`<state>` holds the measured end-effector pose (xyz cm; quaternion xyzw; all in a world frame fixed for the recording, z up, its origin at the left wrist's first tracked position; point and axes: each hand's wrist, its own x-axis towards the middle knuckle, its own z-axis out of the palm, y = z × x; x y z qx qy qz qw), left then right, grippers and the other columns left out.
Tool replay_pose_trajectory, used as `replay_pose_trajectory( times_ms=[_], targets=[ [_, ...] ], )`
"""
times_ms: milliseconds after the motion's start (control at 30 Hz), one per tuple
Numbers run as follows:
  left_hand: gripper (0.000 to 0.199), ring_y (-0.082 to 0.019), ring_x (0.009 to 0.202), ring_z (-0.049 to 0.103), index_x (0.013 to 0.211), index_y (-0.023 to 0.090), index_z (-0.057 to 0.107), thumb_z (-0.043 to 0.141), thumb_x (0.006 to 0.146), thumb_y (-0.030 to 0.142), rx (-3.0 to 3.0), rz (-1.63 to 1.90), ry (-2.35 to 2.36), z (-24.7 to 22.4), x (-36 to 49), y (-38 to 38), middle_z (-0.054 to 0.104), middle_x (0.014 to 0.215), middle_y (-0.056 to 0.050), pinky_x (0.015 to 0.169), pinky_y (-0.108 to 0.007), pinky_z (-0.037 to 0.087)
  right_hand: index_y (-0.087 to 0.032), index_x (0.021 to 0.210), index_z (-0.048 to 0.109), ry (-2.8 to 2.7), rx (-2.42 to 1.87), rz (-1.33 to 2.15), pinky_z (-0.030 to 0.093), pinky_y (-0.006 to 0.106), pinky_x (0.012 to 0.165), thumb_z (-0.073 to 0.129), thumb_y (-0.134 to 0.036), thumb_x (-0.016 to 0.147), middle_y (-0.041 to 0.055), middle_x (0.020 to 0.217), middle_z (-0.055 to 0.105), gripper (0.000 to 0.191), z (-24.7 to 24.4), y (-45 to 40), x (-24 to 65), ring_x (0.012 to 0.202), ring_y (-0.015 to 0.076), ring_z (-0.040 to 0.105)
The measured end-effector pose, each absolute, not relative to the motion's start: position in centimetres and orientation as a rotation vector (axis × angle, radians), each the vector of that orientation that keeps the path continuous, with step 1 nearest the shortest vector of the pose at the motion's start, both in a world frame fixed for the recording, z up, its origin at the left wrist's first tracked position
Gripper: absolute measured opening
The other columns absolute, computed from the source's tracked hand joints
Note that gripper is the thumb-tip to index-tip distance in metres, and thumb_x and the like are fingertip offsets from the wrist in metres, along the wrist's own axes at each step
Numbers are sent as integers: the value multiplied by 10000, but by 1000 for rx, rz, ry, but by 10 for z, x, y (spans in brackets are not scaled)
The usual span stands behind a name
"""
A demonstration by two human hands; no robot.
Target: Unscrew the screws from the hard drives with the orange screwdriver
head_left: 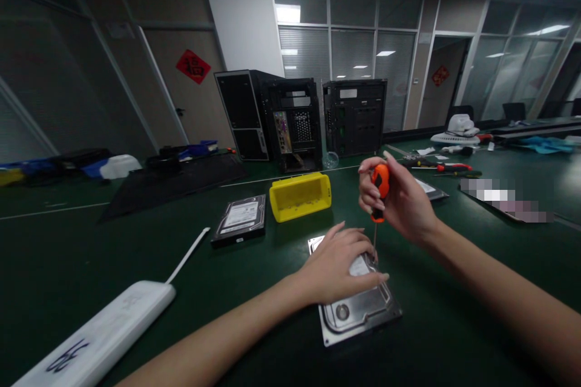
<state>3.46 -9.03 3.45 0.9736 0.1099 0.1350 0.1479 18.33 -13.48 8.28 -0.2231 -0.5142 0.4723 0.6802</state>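
A silver hard drive (363, 308) lies on the green table in front of me. My left hand (338, 266) rests across its top and holds it down, the fingers reaching over toward the far edge and the thumb near its right side. In my right hand (403, 196) is an orange and black screwdriver (381, 184), gripped by the handle and held upright. Its thin shaft points down to the drive's right edge, beside my left fingertips. Whether the tip sits in a screw is hidden. Just beyond the drive stands a yellow bin (300, 196) with small bits inside.
Left of the bin lies another hard drive (240, 219); a further drive (431, 189) is partly behind my right hand. A white power strip (104, 332) occupies the left front. Computer cases (295, 124) stand behind. Tools (447, 167) and a blurred flat object (499, 196) lie right.
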Motion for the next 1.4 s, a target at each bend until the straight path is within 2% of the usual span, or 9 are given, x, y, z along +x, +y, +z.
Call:
replay_pose_trajectory(
  times_ms=[200, 333, 467, 567, 700, 1033, 1233, 1400],
  targets=[
    [363, -225, 1186, 459, 939, 228, 618, 500, 819, 550, 2811, 382, 316, 33, 34, -91, 602, 1102, -34, 1097, -476, 162, -192, 777, 540, -1127, -529, 1019, 390, 236, 524, 456, -416, 854, -29, 643, 460, 251, 79, -135, 182, 486, 71, 396],
    [391, -233, 1213, 438, 947, 232, 616, 506, 803, 578, 2821, 359, 305, 31, 33, -91, 606, 1105, -27, 1097, -476, 162, -195, 752, 492, -1122, -576, 950, 425, 249, 566, 524, -365, 831, -23, 699, 525, 190, 76, -136, 182, 515, 76, 443],
    [393, -225, 1218, 434, 955, 236, 613, 496, 808, 581, 2834, 354, 309, 28, 32, -90, 603, 1111, -23, 1101, -468, 161, -209, 720, 429, -1132, -565, 992, 371, 224, 489, 551, -336, 822, -59, 576, 432, 204, 75, -136, 183, 449, 69, 363],
    [386, -222, 1206, 444, 955, 234, 609, 493, 813, 574, 2839, 354, 306, 28, 32, -91, 603, 1106, -19, 1103, -474, 152, -219, 772, 475, -1130, -533, 1036, 344, 219, 467, 484, -406, 852, -64, 548, 364, 203, 75, -136, 181, 436, 72, 321],
    [393, -219, 1200, 448, 942, 236, 609, 489, 809, 586, 2821, 358, 291, 30, 32, -91, 607, 1080, -15, 1101, -479, 160, -215, 860, 560, -1145, -500, 1037, 370, 250, 508, 333, -470, 891, -33, 582, 392, 342, 77, -138, 179, 479, 96, 358],
    [385, -221, 1220, 428, 940, 234, 614, 499, 809, 577, 2817, 372, 299, 29, 31, -91, 595, 1108, -30, 1099, -487, 151, -186, 787, 542, -1129, -561, 981, 416, 246, 562, 490, -349, 850, -3, 728, 517, 183, 73, -137, 181, 568, 91, 465],
    [364, -214, 1207, 441, 943, 233, 611, 515, 809, 558, 2824, 384, 286, 27, 32, -90, 598, 1106, -24, 1102, -470, 148, -209, 762, 438, -1165, -575, 1000, 406, 251, 523, 468, -311, 872, -29, 649, 517, 153, 75, -137, 177, 479, 84, 422],
    [367, -209, 1181, 463, 941, 236, 615, 512, 808, 562, 2818, 378, 288, 29, 32, -91, 594, 1104, -27, 1104, -471, 146, -225, 817, 470, -1125, -520, 1066, 336, 211, 463, 445, -344, 885, -59, 582, 370, 140, 74, -136, 177, 433, 59, 321]
  ],
)
